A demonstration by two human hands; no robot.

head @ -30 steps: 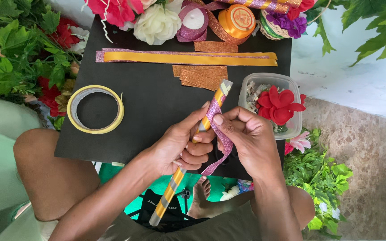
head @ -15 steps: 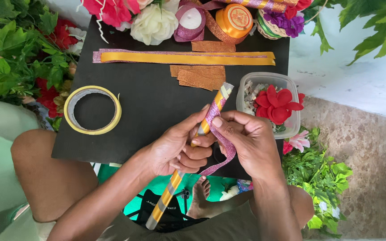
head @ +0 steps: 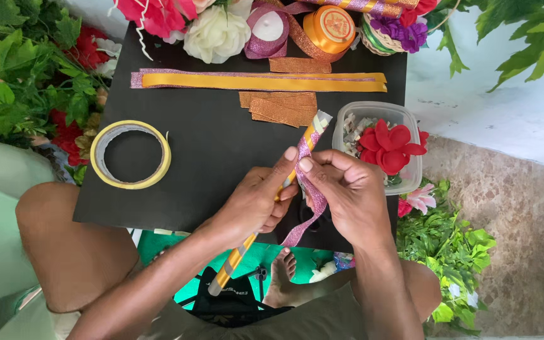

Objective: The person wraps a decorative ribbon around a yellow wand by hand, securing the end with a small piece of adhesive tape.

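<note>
The left hand [head: 253,204] has its grip pressed around a long stick [head: 266,211] striped in gold and pale bands, fingers wrapped about the shaft and the thumb stretched up along it. The right hand [head: 347,192] pinches a glittery pink ribbon [head: 306,201] against the stick just beside that thumb, fingertips pressed together on the band.

The stick slants from near the person's lap up to a clear plastic tub [head: 404,116] holding red fabric flowers [head: 388,145]; its upper end almost touches the tub's rim. The ribbon's free tail hangs below the hands, over the near edge of the black counter [head: 221,138]. A roll of yellow tape [head: 130,154] lies well apart to the left; a long gold strip [head: 259,80] and short copper pieces [head: 281,107] lie beyond the hands.

My judgement: the weak point is the pinch. If the right fingertips ease, the ribbon could slacken and slide along the smooth shaft, leaving gaps or a crooked band. The loose tail could snag on the counter's edge, and a swing of the stick's top could knock the tub.
</note>
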